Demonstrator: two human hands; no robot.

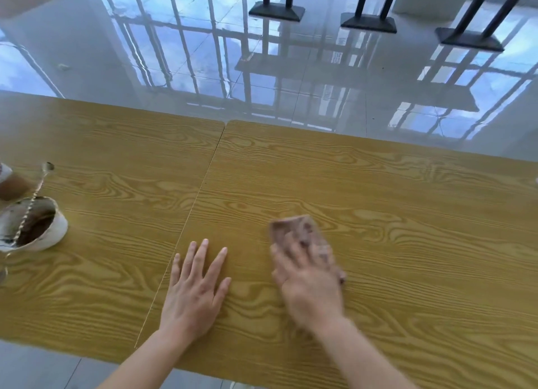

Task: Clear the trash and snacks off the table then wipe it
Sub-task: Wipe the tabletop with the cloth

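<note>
A yellow wood-grain table (378,190) fills the lower half of the view, made of two tops joined at a seam. My right hand (308,284) presses flat on a brownish-pink cloth (294,231) lying on the right top; hand and cloth are motion-blurred. My left hand (195,286) rests flat on the wood just right of the seam, fingers spread, holding nothing. At the left edge stands a white bowl (55,231) with dark brown residue and a long metal spoon (32,205) leaning in it.
A brown-and-white object (8,182) sits partly cut off at the far left behind the bowl. Beyond the table's far edge lies a glossy tiled floor (203,53) with three black table bases (276,11) at the top.
</note>
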